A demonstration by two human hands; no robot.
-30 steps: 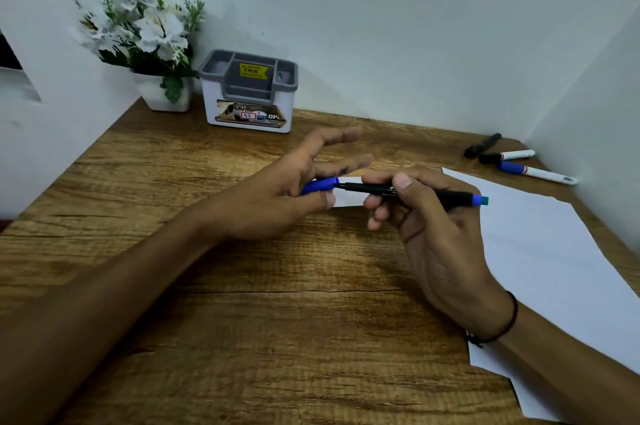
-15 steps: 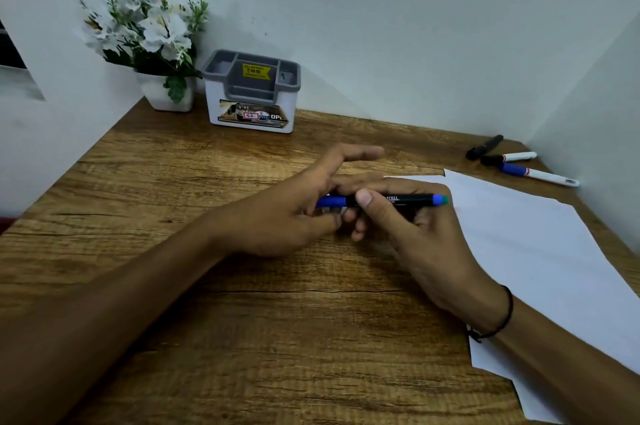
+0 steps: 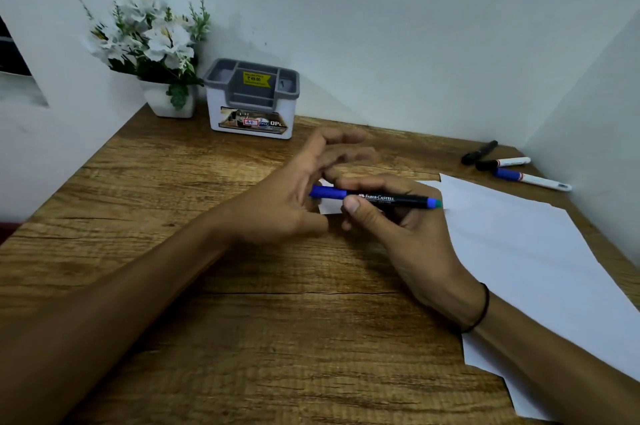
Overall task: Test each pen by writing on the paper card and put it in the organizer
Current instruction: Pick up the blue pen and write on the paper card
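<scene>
My right hand [image 3: 408, 234] holds a black pen [image 3: 391, 199] with a blue cap level above the desk, its blue end pointing right. My left hand [image 3: 294, 199] touches the blue cap [image 3: 327, 192] at the pen's left end, thumb and forefinger around it, other fingers spread and blurred. White paper [image 3: 526, 251] lies under and to the right of my right hand. The grey-and-white organizer [image 3: 252, 99] stands at the back against the wall, with no pens visible in it.
Three more pens lie at the back right corner: a black one [image 3: 479, 152], a white one with a black cap [image 3: 504, 162] and a white one with a blue cap [image 3: 531, 179]. A white flower pot [image 3: 169, 99] stands left of the organizer. Walls close in the desk on three sides.
The pen went left into my left hand, then back a little right. The blue cap stays in my left fingers on the pen's end. The camera view shifted slightly.
</scene>
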